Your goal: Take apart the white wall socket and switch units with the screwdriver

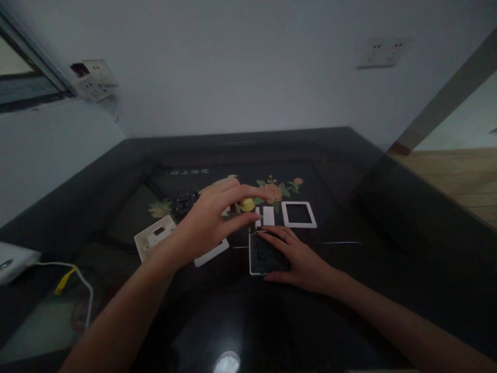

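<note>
My left hand [212, 220] hovers above the dark table and pinches the yellow handle of a small screwdriver [247, 204] between thumb and fingers. The tool points down at a dark switch module in a white housing [261, 255]. My right hand [301, 259] lies flat on that module and holds it against the table. Just beyond the module lie two small white rocker caps [267, 215]. A white square frame [298, 214] rests to their right.
A white back box [154, 237] and a dark switch insert [185, 202] lie at the left, with a white plate [212, 254] partly under my left wrist. A white device with a cable [15, 260] sits at the far left. Wall sockets [382, 52] are mounted behind.
</note>
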Tool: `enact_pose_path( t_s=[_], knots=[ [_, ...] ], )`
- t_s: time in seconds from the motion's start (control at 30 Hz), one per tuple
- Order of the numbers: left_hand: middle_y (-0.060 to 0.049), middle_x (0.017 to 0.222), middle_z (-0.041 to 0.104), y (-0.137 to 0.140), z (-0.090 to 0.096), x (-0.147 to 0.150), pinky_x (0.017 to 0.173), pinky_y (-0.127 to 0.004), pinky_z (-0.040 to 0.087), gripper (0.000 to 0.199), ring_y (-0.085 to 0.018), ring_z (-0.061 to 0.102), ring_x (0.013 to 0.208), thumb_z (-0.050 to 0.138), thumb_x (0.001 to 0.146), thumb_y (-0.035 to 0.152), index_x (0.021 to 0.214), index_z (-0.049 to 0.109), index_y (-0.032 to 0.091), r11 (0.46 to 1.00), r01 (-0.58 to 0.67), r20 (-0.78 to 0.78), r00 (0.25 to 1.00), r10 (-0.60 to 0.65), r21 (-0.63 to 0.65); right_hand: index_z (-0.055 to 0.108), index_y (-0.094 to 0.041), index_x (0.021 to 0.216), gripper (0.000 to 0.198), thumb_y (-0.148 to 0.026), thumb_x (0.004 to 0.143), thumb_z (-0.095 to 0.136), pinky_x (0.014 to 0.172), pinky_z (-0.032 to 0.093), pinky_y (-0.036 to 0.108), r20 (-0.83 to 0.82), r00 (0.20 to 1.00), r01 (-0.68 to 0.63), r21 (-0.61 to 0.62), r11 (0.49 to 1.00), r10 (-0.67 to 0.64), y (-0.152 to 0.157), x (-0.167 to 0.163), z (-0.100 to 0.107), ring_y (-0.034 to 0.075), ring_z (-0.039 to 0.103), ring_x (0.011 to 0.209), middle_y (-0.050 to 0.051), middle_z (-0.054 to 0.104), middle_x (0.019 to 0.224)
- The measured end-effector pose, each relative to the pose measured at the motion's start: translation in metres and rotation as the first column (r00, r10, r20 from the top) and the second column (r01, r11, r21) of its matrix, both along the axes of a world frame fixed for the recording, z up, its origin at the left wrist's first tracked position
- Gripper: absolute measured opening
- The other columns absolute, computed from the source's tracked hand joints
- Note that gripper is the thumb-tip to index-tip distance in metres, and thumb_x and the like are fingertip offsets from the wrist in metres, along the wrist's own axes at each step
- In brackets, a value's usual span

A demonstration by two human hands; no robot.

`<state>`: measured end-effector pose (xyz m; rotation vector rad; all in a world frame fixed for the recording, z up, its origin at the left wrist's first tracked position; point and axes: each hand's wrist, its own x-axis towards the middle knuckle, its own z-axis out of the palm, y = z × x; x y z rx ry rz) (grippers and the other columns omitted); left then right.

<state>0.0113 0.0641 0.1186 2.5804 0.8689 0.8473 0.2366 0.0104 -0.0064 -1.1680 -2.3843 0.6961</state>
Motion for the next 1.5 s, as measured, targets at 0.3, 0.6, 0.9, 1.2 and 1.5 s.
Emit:
enact_pose_path(
  t_s=[0.3, 0.6, 0.9, 1.2, 1.5],
  knots=[
    [-0.006, 0.137, 0.058, -0.013, 0.004, -0.01, 0.11, -0.032, 0.038, 0.049, -0.018, 0.048, 0.132, 0.045, 0.098, 0.015, 0.145, 0.037, 0.023, 0.987, 0.138, -0.076, 0.987, -0.144, -0.085, 0.033, -0.021, 0.148, 0.083, -0.047, 0.079, 0.071, 0.114, 0.033, 0.051, 0.002, 1.0, 0.004, 0.039, 0.999, -0.004, 0.0, 0.001, -0.005, 0.03, 0.031, 0.139, 0.014, 0.038, 0.15],
    [-0.002, 0.096, 0.066, -0.009, -0.005, -0.002, 0.08, -0.024, 0.05, 0.016, -0.014, 0.064, 0.089, 0.06, 0.093, 0.019, 0.108, 0.064, 0.022, 0.992, 0.112, 0.02, 0.993, -0.113, 0.063, 0.034, -0.02, 0.148, 0.082, -0.047, 0.079, 0.071, 0.114, 0.034, 0.051, 0.018, 1.0, 0.008, 0.049, 0.999, -0.009, -0.001, 0.0, -0.004, 0.03, 0.033, 0.138, 0.015, 0.039, 0.149],
    [-0.008, 0.119, 0.06, -0.022, -0.003, 0.0, 0.095, -0.033, 0.049, 0.032, -0.02, 0.057, 0.114, 0.05, 0.097, 0.019, 0.129, 0.052, 0.022, 0.994, 0.083, -0.049, 0.996, -0.079, 0.071, 0.037, -0.017, 0.146, 0.081, -0.047, 0.079, 0.071, 0.112, 0.036, 0.051, 0.027, 1.0, 0.013, 0.063, 0.998, -0.014, -0.001, 0.0, -0.005, 0.03, 0.034, 0.137, 0.016, 0.04, 0.147],
    [-0.003, 0.118, 0.068, -0.014, 0.0, -0.01, 0.096, -0.032, 0.05, 0.04, -0.018, 0.063, 0.113, 0.055, 0.096, 0.021, 0.135, 0.049, 0.026, 0.995, 0.095, -0.065, 0.993, -0.095, -0.002, 0.035, -0.019, 0.147, 0.082, -0.047, 0.079, 0.072, 0.113, 0.034, 0.052, 0.028, 0.999, 0.016, 0.047, 0.999, -0.017, 0.0, 0.0, -0.005, 0.031, 0.033, 0.138, 0.016, 0.039, 0.149],
    [-0.008, 0.11, 0.065, -0.026, -0.004, 0.004, 0.088, -0.031, 0.052, 0.022, -0.018, 0.063, 0.104, 0.052, 0.097, 0.023, 0.117, 0.06, 0.019, 0.99, 0.099, 0.026, 0.994, -0.102, 0.099, 0.039, -0.019, 0.145, 0.079, -0.046, 0.079, 0.072, 0.112, 0.036, 0.052, 0.012, 1.0, 0.019, 0.065, 0.998, -0.019, -0.001, -0.001, -0.005, 0.031, 0.034, 0.137, 0.016, 0.042, 0.147]
  ],
)
